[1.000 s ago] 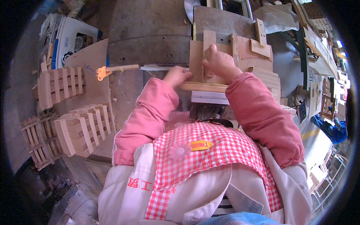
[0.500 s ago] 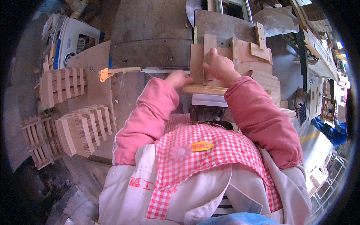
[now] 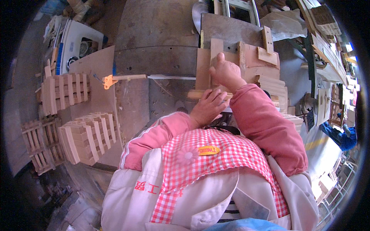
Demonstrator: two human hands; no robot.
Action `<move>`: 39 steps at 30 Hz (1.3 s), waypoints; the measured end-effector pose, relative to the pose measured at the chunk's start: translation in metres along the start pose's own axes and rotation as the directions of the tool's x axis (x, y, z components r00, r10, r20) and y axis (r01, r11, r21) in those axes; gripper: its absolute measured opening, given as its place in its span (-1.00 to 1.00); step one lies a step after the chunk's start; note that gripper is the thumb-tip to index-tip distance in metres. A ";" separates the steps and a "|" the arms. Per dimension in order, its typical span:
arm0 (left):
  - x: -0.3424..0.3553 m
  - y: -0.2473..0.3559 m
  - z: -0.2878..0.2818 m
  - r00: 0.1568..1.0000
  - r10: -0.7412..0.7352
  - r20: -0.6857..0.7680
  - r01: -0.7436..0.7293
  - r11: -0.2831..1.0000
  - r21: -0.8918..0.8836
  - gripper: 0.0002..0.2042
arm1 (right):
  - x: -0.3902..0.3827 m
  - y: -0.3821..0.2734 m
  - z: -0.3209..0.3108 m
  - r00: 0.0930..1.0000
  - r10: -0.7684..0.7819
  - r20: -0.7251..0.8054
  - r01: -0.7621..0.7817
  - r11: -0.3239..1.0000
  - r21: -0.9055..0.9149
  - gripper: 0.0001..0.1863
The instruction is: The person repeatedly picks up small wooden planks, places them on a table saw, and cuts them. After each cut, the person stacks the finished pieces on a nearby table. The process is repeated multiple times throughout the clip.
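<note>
My right hand (image 3: 228, 73) rests on a pale wooden strip (image 3: 216, 46), thumb raised and pointing away, the other fingers curled against the strip. The strip lies lengthwise on a flat brown board (image 3: 202, 65). Nearer to me, my left hand (image 3: 210, 107) reaches over a yellowish wooden bar (image 3: 195, 94) that runs crosswise. Its fingers are spread, tips at the bar, and no held thing shows in it; its palm side is hidden.
Slatted wooden stacks (image 3: 86, 134) stand at left. An orange clamp (image 3: 109, 81) sits by the worktable (image 3: 158, 59). More wooden pieces (image 3: 269, 86) are piled at right, near a small L-shaped wooden block (image 3: 267, 56). A curved grey metal disc (image 3: 198, 17) shows at the far side.
My left hand has moved right and toward my body, from the strip's near left side to over the crosswise bar, its fingers spreading. My right hand stays on the strip.
</note>
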State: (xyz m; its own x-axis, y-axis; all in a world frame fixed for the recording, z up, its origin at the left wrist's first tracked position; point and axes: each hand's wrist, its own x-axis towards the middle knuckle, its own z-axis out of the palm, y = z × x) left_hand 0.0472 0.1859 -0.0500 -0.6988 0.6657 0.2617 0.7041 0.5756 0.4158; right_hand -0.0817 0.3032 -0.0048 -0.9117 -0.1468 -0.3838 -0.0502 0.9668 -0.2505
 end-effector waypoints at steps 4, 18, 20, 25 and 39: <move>0.006 -0.008 0.001 1.000 -0.005 0.014 0.005 1.000 0.017 -0.46 | 0.011 0.002 -0.002 0.999 -0.010 -0.037 0.010 1.000 0.000 -0.52; 0.036 -0.032 -0.009 1.000 -0.013 -0.015 0.014 1.000 0.024 -0.48 | 0.051 0.009 -0.012 0.997 -0.014 -0.074 0.015 1.000 0.013 -0.50; 0.039 -0.035 -0.010 1.000 -0.011 -0.025 0.012 0.999 0.033 -0.48 | 0.055 0.009 -0.014 0.996 -0.024 -0.084 0.024 1.000 0.003 -0.49; 0.047 -0.043 -0.012 1.000 -0.009 -0.018 0.010 0.999 0.053 -0.48 | 0.064 0.008 -0.020 0.997 -0.029 -0.064 0.027 0.999 -0.034 -0.51; 0.072 -0.069 -0.010 1.000 -0.001 0.007 0.000 0.991 0.136 -0.47 | 0.100 0.010 -0.035 0.998 -0.006 -0.067 0.002 0.998 -0.062 -0.49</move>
State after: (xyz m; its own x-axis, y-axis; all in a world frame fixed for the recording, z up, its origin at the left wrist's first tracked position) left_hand -0.0529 0.1893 -0.0510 -0.6983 0.6689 0.2550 0.7150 0.6345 0.2936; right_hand -0.1878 0.3059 -0.0143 -0.9366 -0.1386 -0.3218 -0.0775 0.9776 -0.1956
